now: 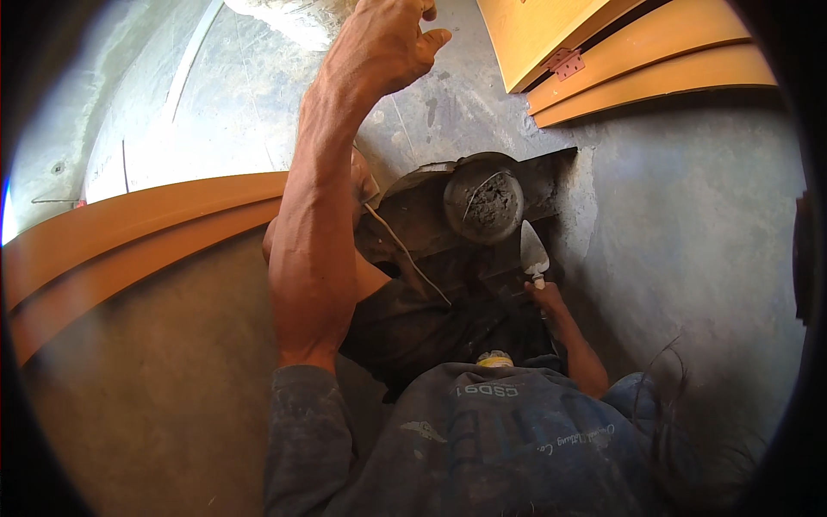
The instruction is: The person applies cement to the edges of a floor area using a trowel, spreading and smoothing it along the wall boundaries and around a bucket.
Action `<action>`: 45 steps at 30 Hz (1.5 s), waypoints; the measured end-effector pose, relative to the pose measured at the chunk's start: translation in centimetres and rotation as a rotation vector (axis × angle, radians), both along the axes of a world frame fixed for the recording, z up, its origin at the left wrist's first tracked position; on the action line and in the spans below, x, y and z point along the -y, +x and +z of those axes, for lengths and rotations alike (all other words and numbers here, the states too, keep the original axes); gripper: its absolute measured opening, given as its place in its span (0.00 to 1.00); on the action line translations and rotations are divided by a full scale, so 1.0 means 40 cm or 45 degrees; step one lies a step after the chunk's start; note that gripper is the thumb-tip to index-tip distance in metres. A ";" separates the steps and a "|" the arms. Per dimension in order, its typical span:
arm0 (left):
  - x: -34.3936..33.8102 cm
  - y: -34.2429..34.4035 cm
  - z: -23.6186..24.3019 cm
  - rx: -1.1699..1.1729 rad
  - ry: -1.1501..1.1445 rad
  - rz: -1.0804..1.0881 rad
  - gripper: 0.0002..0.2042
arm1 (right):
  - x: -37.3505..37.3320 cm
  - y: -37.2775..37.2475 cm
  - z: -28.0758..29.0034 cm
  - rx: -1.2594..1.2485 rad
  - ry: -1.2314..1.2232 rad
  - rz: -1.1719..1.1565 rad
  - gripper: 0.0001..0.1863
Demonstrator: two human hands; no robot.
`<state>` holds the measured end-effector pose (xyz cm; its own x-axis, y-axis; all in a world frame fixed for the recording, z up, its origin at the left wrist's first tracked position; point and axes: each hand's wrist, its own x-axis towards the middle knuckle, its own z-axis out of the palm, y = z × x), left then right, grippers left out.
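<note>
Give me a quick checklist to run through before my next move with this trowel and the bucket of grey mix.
1. Trowel gripped by its handle in the right hand: ok.
2. Grey mix in the bucket: ok, some shows inside; how deep it goes, cannot tell.
3. Blade loaded: not ok, no heap of mix shows on the face in view.
4. Blade tip clear of the bucket: cannot tell; it is close by the rim, and contact is unclear.
5. Left hand free: cannot tell; it is raised and the upper edge of the picture cuts off part of its fingers.
</note>
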<state>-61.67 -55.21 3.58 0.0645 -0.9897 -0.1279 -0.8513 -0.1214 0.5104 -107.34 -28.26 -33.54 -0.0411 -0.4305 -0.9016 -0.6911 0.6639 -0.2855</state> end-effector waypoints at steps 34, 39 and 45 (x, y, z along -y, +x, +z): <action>-0.015 -0.022 -0.045 -0.057 0.033 -0.042 0.18 | 0.009 -0.017 0.029 -0.029 0.018 0.069 0.22; -0.038 -0.002 -0.003 -0.011 0.058 0.021 0.18 | 0.007 0.020 0.036 -0.003 0.020 0.128 0.23; -0.024 -0.016 -0.003 -0.023 0.103 -0.018 0.19 | -0.002 -0.004 0.021 -0.058 0.042 0.134 0.24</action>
